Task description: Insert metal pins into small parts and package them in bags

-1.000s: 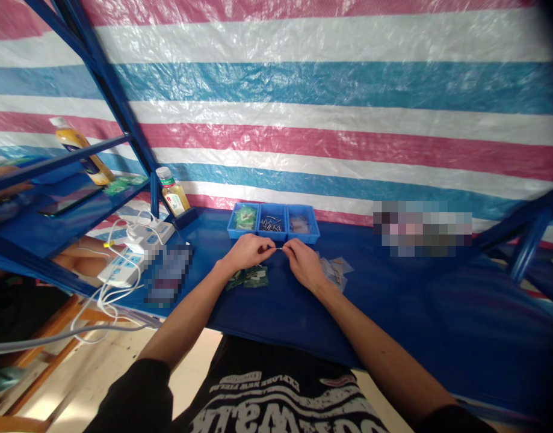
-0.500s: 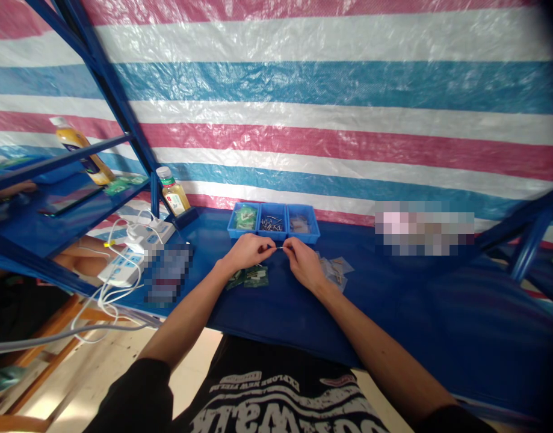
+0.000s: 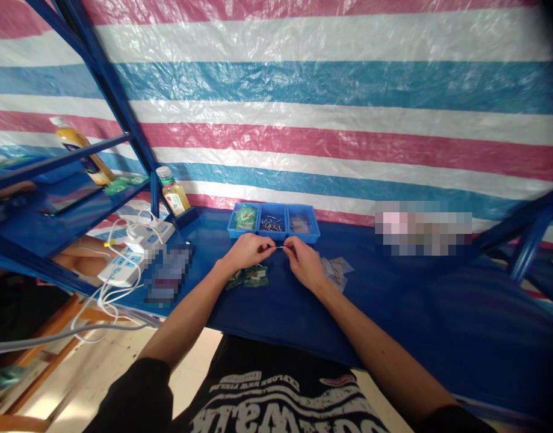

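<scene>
Between my two hands a thin, light metal piece (image 3: 279,247) is stretched level, too small to name exactly. My left hand (image 3: 251,251) pinches its left end with thumb and forefinger. The right end sits in the closed fingertips of my right hand (image 3: 302,258). Just beyond them stand three joined blue bins: one with green packets (image 3: 246,216), one with small metal parts (image 3: 271,224), one with clear bags (image 3: 299,225). Under my left wrist lie green packets (image 3: 256,276) with pale pieces. Beside my right wrist are small clear bags (image 3: 338,269) with brownish contents.
On the left of the blue table (image 3: 276,313) are a white power strip (image 3: 125,264) with cables, a blurred-out flat item (image 3: 169,273) and a bottle (image 3: 173,192). A blue metal frame rises there; another person's arm shows beyond it. A pixelated item (image 3: 423,228) lies back right.
My hands and the metal piece stay in nearly the same place. At the far left, the other person's hand has shifted slightly.
</scene>
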Tool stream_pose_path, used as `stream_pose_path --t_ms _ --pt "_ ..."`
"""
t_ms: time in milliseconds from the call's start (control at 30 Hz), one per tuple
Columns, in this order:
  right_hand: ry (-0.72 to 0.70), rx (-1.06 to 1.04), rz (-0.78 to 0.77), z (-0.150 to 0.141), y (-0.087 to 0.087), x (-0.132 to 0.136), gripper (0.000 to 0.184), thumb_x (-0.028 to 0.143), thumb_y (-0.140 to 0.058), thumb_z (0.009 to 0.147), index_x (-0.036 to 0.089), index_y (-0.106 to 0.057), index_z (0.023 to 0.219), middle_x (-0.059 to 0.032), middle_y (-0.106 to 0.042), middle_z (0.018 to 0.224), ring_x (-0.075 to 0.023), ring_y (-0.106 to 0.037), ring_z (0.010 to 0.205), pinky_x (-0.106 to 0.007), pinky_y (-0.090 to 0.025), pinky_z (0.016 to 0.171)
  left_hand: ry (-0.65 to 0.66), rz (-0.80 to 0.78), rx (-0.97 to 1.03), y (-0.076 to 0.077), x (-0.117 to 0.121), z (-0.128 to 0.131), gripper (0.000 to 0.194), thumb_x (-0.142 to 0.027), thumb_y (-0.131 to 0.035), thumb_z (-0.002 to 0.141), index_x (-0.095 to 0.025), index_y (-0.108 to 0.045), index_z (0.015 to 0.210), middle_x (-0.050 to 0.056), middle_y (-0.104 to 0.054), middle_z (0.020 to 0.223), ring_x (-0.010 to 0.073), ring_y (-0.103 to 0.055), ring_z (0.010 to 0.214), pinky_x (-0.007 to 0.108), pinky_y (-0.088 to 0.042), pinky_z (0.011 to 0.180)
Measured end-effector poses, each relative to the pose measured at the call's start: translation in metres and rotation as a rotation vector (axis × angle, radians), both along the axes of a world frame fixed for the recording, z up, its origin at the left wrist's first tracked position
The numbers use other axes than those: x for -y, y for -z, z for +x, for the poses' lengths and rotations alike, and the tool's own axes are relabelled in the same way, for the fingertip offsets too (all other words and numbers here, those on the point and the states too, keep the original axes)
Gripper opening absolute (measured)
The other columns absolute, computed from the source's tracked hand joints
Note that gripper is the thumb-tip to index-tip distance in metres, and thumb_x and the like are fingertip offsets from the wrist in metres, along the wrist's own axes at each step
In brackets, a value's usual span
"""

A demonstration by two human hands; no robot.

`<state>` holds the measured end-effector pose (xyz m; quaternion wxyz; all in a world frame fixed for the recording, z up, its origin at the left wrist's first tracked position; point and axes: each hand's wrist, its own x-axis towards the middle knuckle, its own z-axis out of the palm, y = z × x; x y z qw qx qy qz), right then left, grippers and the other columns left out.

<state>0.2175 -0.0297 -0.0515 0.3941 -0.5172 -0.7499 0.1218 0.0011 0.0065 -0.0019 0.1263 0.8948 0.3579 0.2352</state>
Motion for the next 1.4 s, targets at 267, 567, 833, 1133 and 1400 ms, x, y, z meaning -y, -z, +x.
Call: stream_pose_path --t_ms 267,567,833,1133,1400 --pt "0.002 0.028 -0.001 -0.0003 -0.0021 0.0008 0.015 0.028 -0.045 0.103 0.026 -0.059 0.098 -0.0036 -0.071 0.098 -0.0237 -0.066 0.091 -0.032 -0.045 0.080 -0.003 -0.006 -0.004 -0.0003 -0.0005 0.0004 0.019 -0.031 -0.060 0.097 -0.021 -0.076 0.096 -0.001 -0.068 0.067 0.0123 -0.059 0.059 0.023 -0.037 0.061" --pt "0.038 0.083 -0.017 0.0007 -0.0006 -0.0008 0.028 0.033 -0.039 0.106 0.025 -0.061 0.091 -0.0050 -0.069 0.093 -0.0234 -0.066 0.087 -0.031 -0.044 0.077 -0.016 -0.004 -0.006 0.0001 0.0002 0.0011 0.017 -0.031 -0.062 0.096 -0.022 -0.076 0.096 -0.002 -0.068 0.067 0.0120 -0.060 0.060 0.022 -0.036 0.061" --pt "-0.009 -0.012 -0.031 0.0011 0.0032 -0.0028 0.021 0.026 -0.044 0.101 0.025 -0.055 0.119 -0.0069 -0.072 0.112 -0.0257 -0.068 0.103 -0.034 -0.047 0.085 -0.069 0.007 0.004 0.0000 -0.0012 -0.0002 0.018 -0.030 -0.060 0.096 -0.021 -0.075 0.095 -0.001 -0.069 0.068 0.0129 -0.062 0.062 0.023 -0.037 0.062" --pt "0.021 0.026 -0.036 0.0019 0.0030 -0.0027 0.015 0.026 -0.043 0.101 0.027 -0.057 0.104 -0.0041 -0.071 0.100 -0.0243 -0.067 0.090 -0.032 -0.044 0.078 -0.043 0.001 -0.007 -0.0003 -0.0012 0.0005 0.018 -0.031 -0.060 0.096 -0.021 -0.076 0.095 -0.001 -0.068 0.066 0.0127 -0.060 0.060 0.023 -0.036 0.061" --pt "0.032 0.044 -0.053 0.0017 0.0000 -0.0006 0.018 0.029 -0.039 0.103 0.026 -0.057 0.101 -0.0044 -0.069 0.096 -0.0240 -0.064 0.087 -0.031 -0.041 0.074 -0.044 -0.002 -0.012 -0.0007 -0.0009 0.0008 0.017 -0.031 -0.061 0.096 -0.021 -0.076 0.095 -0.001 -0.069 0.067 0.0126 -0.061 0.060 0.023 -0.036 0.062"
